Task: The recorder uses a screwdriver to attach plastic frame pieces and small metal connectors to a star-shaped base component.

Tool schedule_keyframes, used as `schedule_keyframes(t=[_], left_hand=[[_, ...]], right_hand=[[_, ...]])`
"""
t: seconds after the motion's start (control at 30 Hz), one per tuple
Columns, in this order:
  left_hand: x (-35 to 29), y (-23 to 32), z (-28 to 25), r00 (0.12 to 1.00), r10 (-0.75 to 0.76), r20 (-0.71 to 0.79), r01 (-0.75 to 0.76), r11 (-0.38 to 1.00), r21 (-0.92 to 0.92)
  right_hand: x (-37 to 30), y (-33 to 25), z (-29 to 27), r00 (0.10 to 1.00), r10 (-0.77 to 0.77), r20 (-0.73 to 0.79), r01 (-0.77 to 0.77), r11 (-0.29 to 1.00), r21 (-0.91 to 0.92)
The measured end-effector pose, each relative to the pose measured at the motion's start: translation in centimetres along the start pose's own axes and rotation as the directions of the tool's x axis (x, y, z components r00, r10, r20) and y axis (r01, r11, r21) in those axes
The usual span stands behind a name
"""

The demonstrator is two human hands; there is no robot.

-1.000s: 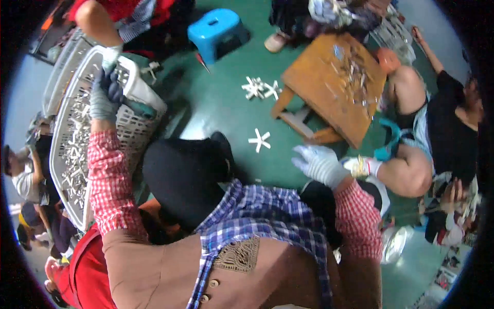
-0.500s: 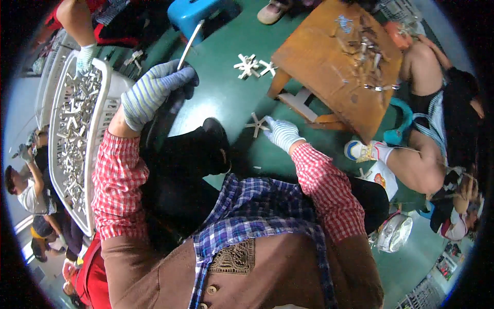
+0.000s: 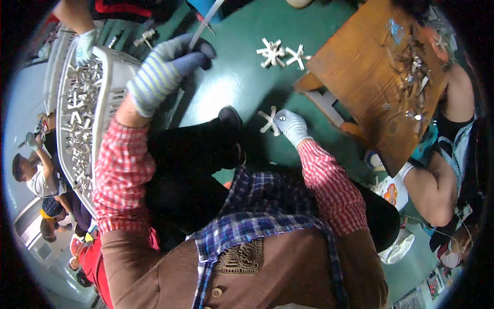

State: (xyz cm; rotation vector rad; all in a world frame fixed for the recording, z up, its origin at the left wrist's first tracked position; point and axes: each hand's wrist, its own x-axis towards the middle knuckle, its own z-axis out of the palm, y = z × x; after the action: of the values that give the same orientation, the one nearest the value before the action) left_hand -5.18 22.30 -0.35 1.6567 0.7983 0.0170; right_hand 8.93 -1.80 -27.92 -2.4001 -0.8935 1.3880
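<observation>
My left hand (image 3: 162,74), in a striped glove with dark fingertips, is closed round a long, thin, pale blade-like tool (image 3: 207,23). The tool slants up and away from the fist; its handle end is hidden in the glove. Lower and to the right, my right hand (image 3: 292,126) pinches one arm of a pale star-shaped part (image 3: 269,122) between thumb and fingers. The part's other arms spread to the left, over the green floor. Farther off, several similar star-shaped parts (image 3: 272,53) lie in a small group on the floor.
A white plastic basket (image 3: 105,77) full of star-shaped parts stands at the left, another person's gloved hand (image 3: 85,49) at its far end. To the right is a wooden stool (image 3: 360,67) with scraps on top. A person sits beyond it. My dark shoe (image 3: 230,121) is near the middle.
The view has shifted, so stool and floor parts appear farther right. The star-shaped part in my right hand has turned and tilted. My left hand still grips the tool.
</observation>
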Motion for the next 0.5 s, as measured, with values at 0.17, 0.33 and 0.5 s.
schedule_keyframes(t=[0.17,0.33,0.5], left_hand=[[-2.1,1.5,3.7,0.899,0.390,0.200,-0.437,0.832,0.341],[-5.8,3.0,6.4,0.806,0.500,0.318,-0.559,0.819,0.128],[-10.9,5.3,11.5,0.774,0.337,0.536,-0.272,0.942,-0.198]], right_hand=[[-6.8,-4.1,-4.7,0.906,-0.408,-0.115,0.332,0.514,0.791],[-18.7,-6.2,-9.0,0.722,-0.607,-0.332,0.537,0.191,0.822],[-22.6,-1.2,-7.1,0.733,-0.581,-0.352,0.487,0.088,0.869]])
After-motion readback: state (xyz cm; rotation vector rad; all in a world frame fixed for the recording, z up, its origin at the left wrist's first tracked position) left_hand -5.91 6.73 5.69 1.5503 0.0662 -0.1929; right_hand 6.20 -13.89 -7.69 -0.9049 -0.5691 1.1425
